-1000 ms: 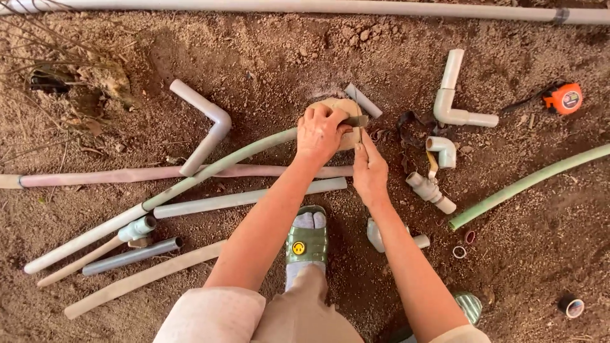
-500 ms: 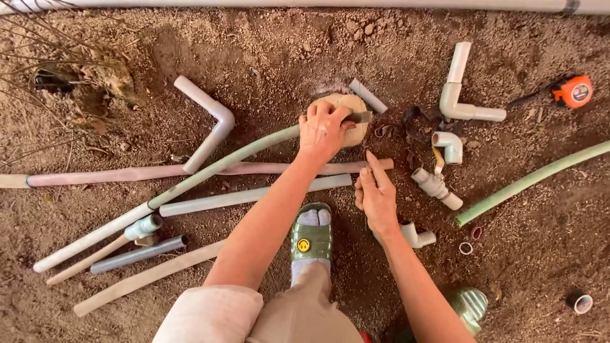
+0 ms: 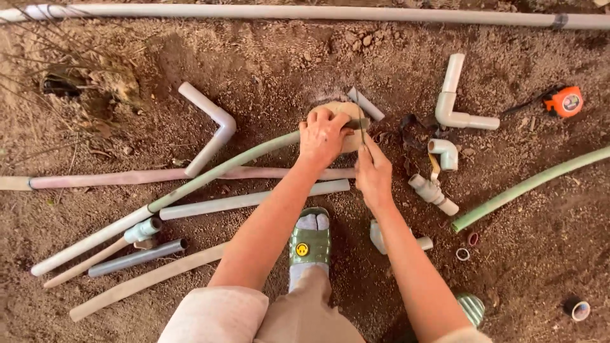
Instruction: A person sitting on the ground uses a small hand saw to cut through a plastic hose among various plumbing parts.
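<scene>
A long pale green pipe [image 3: 222, 168] runs from lower left up to a tan block [image 3: 348, 109] on the dirt. My left hand [image 3: 323, 136] presses the pipe's end down onto that block, fingers wrapped over it. My right hand [image 3: 375, 171], just to the right, pinches a thin dark saw blade [image 3: 361, 129] that stands across the pipe beside my left fingers. A short grey pipe stub [image 3: 366, 105] lies at the block's far edge.
White elbow pipes [image 3: 216, 124] [image 3: 454, 111], a pink pipe [image 3: 114, 179], a grey pipe [image 3: 254, 200] and small fittings [image 3: 433, 190] lie around. An orange tape measure [image 3: 564, 101] sits at right, another green pipe [image 3: 527, 187] below it. My green sandal [image 3: 309, 241] is between my arms.
My right hand drew back toward me with the blade, then pushed forward again to the pipe. My left hand stayed on the pipe end.
</scene>
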